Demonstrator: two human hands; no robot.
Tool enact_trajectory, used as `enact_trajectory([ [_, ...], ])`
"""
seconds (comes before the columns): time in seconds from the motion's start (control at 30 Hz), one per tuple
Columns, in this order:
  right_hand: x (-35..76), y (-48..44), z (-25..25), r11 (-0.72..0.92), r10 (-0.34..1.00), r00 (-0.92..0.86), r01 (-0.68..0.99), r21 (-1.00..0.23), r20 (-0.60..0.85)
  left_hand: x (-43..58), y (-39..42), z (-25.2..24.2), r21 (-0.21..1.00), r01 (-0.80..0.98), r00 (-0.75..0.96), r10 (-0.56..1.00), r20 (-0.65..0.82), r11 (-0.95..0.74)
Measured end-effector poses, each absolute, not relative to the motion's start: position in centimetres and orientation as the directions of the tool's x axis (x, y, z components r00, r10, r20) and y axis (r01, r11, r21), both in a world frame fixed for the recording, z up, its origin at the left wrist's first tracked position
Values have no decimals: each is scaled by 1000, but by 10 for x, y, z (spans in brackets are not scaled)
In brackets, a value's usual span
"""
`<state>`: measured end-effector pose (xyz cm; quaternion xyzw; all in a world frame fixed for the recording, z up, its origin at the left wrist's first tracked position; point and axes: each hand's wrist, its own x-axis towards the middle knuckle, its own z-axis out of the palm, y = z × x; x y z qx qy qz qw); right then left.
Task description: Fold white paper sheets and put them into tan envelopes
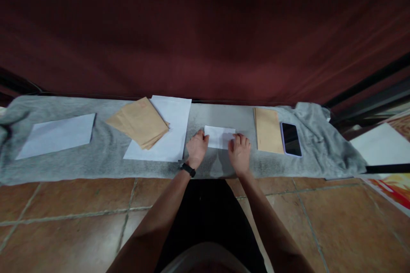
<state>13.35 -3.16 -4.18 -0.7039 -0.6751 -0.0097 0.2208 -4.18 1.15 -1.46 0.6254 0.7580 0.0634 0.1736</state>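
A small folded sheet of white paper [220, 137] lies in front of me on the grey cloth [109, 145]. My left hand [196, 146] is at its left end, with fingers closed on the edge. At the opposite end, the fingers of my right hand [239, 149] are curled onto the paper. Left of my hands, several brown envelopes [141, 121] are fanned out on top of large white sheets [173, 136]. To the right of my right hand lies a neat stack of brown envelopes [269, 131].
A phone [291, 139] with a dark screen lies beside the right stack. Another white sheet [59, 135] is at the far left. Behind the cloth-covered surface hangs a dark red curtain [205, 51]. Black bars [371, 83] and a white panel [382, 145] stand at right.
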Motion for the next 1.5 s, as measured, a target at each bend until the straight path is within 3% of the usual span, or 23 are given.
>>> enact_trajectory([
  [0.17,109,-47,-51,293,937,-205,902,-318,283,-40,11,-15,280,942,-148,977,-155,187],
  [0.4,100,-58,-60,256,958,-208,933,-254,199,-40,3,-23,260,956,-125,990,-71,139],
  [0.53,100,-57,-59,258,958,-216,937,-237,189,-40,-1,-26,245,967,-83,995,53,68],
  [0.67,100,-57,-60,261,958,-226,942,-211,176,-32,-7,-37,263,936,191,966,176,-233],
  [0.73,101,-57,-62,283,952,-253,941,-183,172,-29,-12,-43,287,869,362,913,188,-403],
  [0.83,102,-59,-66,307,943,-279,940,-147,180,-29,-19,-49,311,792,500,851,162,-525],
  [1.5,127,-62,-78,184,959,-130,961,-206,253,-49,-38,-45,204,832,510,856,80,-515],
])
